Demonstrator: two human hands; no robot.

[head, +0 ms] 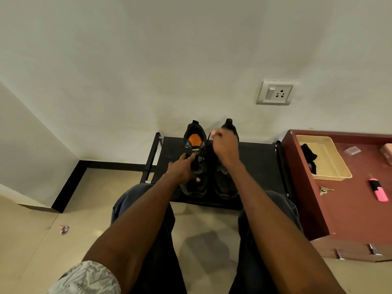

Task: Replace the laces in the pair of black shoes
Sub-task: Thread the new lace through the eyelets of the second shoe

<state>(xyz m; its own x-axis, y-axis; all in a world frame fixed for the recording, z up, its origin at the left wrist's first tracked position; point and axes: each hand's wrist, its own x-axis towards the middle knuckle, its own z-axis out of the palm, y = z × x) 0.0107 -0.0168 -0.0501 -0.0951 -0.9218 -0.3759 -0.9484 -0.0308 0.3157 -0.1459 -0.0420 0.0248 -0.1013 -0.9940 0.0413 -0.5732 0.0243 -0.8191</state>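
L grip point(184, 166) presses left shoe point(194, 158) — R grip point(224, 145) pinches lace point(209, 137).

Two shoes side by side on a low rack at mid-frame, against the wall.

The left shoe point(195, 158) and right shoe point(226, 179) sit on the rack point(258, 164), heels toward the wall. The left hand point(184, 168) rests on the left shoe; the right hand point(224, 145) is raised over the right shoe. At right frame a table point(347, 209) stands beside the rack, bearing a tray point(331, 158), keys point(325, 189) before it and a marker point(378, 190) further right. A wall socket point(275, 93) is above the rack, upper right.
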